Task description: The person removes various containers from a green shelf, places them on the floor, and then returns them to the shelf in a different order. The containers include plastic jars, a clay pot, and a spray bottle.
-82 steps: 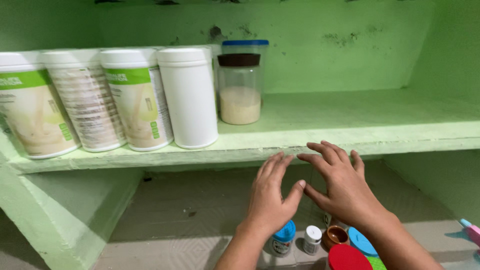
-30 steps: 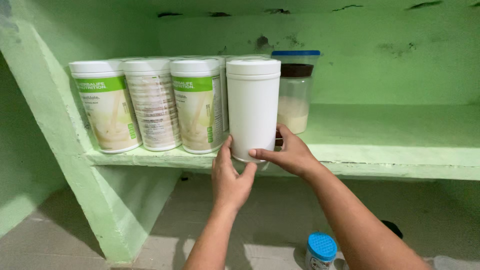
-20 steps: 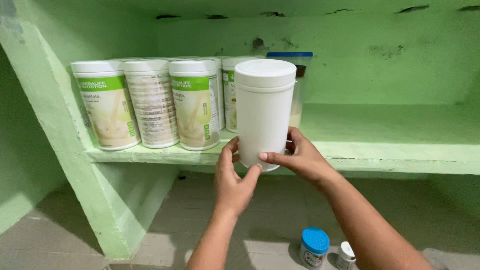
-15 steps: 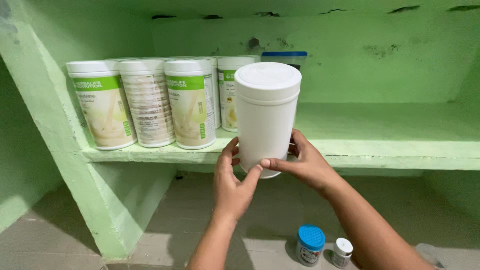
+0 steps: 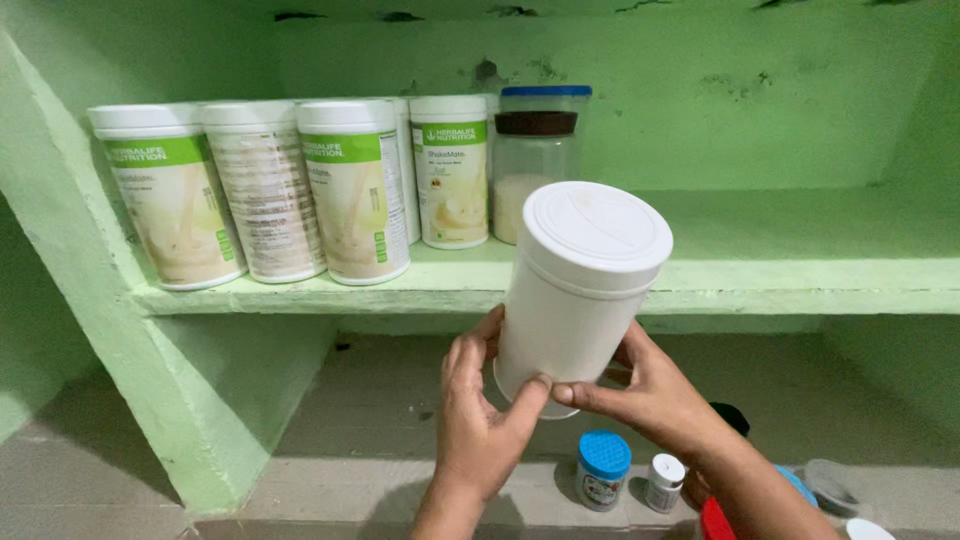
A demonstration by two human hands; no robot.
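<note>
Both my hands hold a plain white canister (image 5: 575, 290) with a white lid, tilted toward me in front of the green shelf (image 5: 700, 285). My left hand (image 5: 478, 420) grips its lower left side, thumb on the base. My right hand (image 5: 655, 395) cups the bottom right. Several white canisters with green labels (image 5: 350, 190) stand in a row on the shelf's left part. Behind them stands one more labelled canister (image 5: 452, 170) and a clear jar (image 5: 535, 160) with a blue lid and pale powder inside.
Below, on the tiled lower surface, sit a small blue-capped jar (image 5: 602, 470), a tiny white-capped bottle (image 5: 664, 482), a red lid (image 5: 715, 522) and a clear lid (image 5: 830, 485). A green wall support (image 5: 130, 380) rises at the left.
My hands reached up to the shelf, took the plain white canister and drew it off toward me, tilting its top forward. The labelled canister and jar behind it now show.
</note>
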